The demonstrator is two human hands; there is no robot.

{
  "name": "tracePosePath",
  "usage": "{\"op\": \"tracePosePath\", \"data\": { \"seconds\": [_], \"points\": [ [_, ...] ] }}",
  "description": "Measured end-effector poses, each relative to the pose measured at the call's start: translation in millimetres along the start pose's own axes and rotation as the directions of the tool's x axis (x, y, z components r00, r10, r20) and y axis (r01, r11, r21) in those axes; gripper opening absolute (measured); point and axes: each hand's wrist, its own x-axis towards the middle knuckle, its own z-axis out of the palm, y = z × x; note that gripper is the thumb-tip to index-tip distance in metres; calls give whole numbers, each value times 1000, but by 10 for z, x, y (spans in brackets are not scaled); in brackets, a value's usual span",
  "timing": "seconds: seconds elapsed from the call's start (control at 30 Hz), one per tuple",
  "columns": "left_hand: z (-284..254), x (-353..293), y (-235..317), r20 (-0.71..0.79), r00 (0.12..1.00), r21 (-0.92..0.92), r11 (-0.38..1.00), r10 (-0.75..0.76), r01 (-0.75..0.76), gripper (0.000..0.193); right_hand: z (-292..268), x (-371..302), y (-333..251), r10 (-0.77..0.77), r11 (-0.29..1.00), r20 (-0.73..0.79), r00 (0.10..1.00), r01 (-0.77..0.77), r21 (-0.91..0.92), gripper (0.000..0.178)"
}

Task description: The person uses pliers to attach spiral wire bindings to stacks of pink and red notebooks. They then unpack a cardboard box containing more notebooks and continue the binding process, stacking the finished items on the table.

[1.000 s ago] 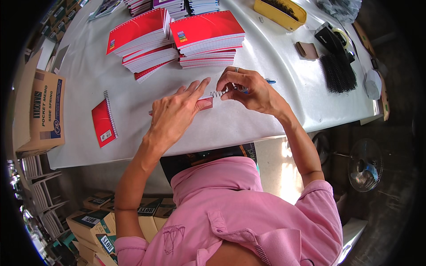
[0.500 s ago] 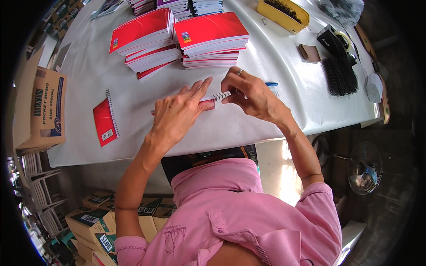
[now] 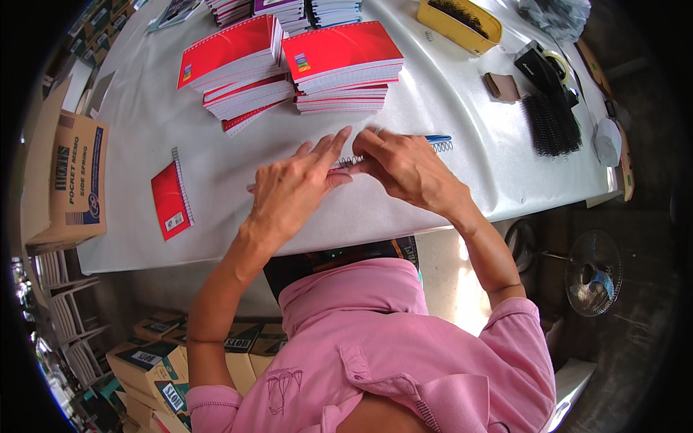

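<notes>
My left hand (image 3: pixel 290 186) holds a small red notebook (image 3: pixel 251 188) almost edge-on, its fingers straight along the top and its thumb on the near side; most of the notebook is hidden under the hand. A thin metal spiral coil (image 3: pixel 351 162) runs along the notebook's edge towards my right hand (image 3: pixel 413 167). My right fingers are pinched round the coil, and their tips partly hide it. Past that hand, a blue pen (image 3: pixel 438 138) lies on the table with more coil (image 3: pixel 443 146) showing beside it. A red notebook with a spiral binding (image 3: pixel 171 200) lies at the left.
Stacks of red notebooks (image 3: pixel 343 52) (image 3: pixel 234 54) stand beyond my hands. At the far right are a yellow tray (image 3: pixel 433 22) of dark coils, a brown block (image 3: pixel 502 87), a black tape dispenser (image 3: pixel 538 68) and a pile of black coils (image 3: pixel 552 126). A cardboard box (image 3: pixel 79 180) stands left.
My right hand has moved slightly down and closer to my left hand along the coil. More of the pen and the coil end beside it shows. The left hand has shifted slightly right.
</notes>
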Motion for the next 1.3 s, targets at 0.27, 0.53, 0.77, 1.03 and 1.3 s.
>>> {"op": "tracePosePath", "data": {
  "seconds": [0.27, 0.53, 0.77, 1.03, 1.3],
  "points": [
    [-91, -2, 96, 170, 984, -27, 998, -43, 48, 58, -504, -137, 1176, 86, 968, -488, 869, -189, -166, 19],
    [-190, -284, -51, 303, 952, -46, 999, 31, -18, 61, -1246, -713, 2590, 744, 389, -371, 555, -812, -435, 61],
    [-142, -261, -69, 108, 993, 67, 997, -38, 31, 72, -1016, -182, 1016, 503, 608, 80, 860, -419, 674, 59],
    [-98, -238, -131, 64, 995, 114, 991, -76, 69, 74, -258, 164, 484, -25, 746, 445, 895, -280, 605, 51],
    [-119, -155, -161, 85, 988, 67, 990, -132, 126, 74, -186, 250, 519, -15, 752, 423, 906, -269, 602, 55]
  ]
}}
